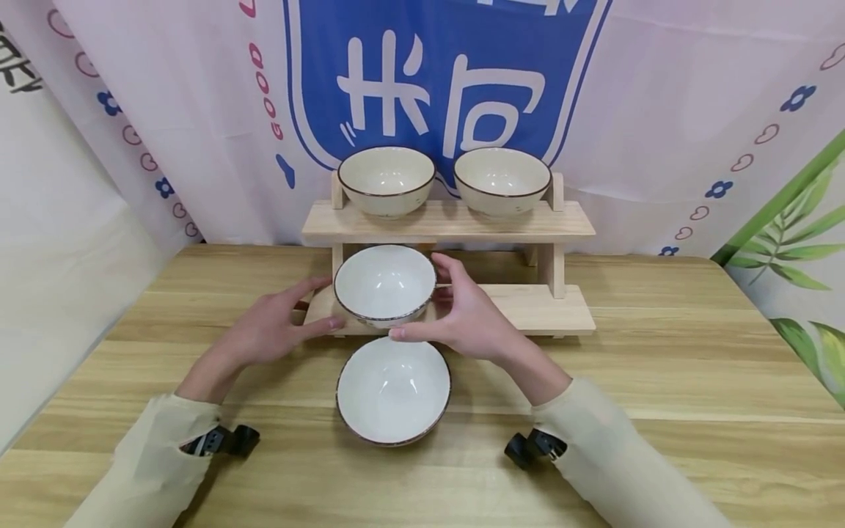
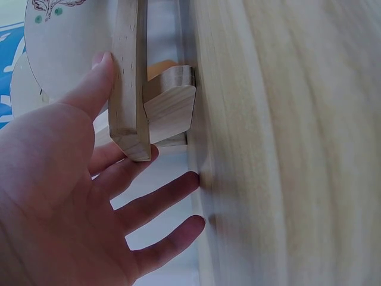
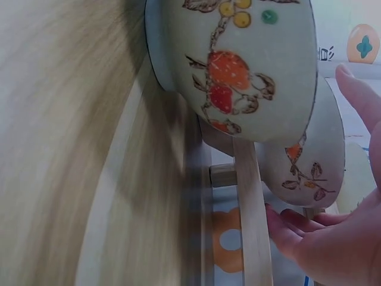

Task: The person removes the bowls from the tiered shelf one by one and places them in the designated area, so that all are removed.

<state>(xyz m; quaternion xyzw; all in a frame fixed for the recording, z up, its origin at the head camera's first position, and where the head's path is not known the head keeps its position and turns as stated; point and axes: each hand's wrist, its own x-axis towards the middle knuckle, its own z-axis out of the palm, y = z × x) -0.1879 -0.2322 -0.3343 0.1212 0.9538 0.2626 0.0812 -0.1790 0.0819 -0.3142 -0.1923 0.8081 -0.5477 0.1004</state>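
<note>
A white bowl with a dark rim [image 1: 386, 282] sits on the lower step of a two-tier wooden stand [image 1: 541, 308], between both hands. At its left, my left hand [image 1: 273, 323] has its fingers spread around the stand's lower-left corner, thumb along the board's front edge. My right hand [image 1: 465, 315] curves loosely at the bowl's right side; its fingers [image 3: 286, 229] lie close to the bowl and its thumb extends past the rim. A second white bowl [image 1: 393, 392] stands on the table in front of the stand. Its painted fruit side [image 3: 256, 77] fills much of the right wrist view.
Two cream bowls stand on the upper step, one at left [image 1: 386, 180] and one at right [image 1: 503, 180]. A printed cloth [image 1: 660, 110] hangs directly behind the stand. The wooden table [image 1: 627, 440] extends to both sides.
</note>
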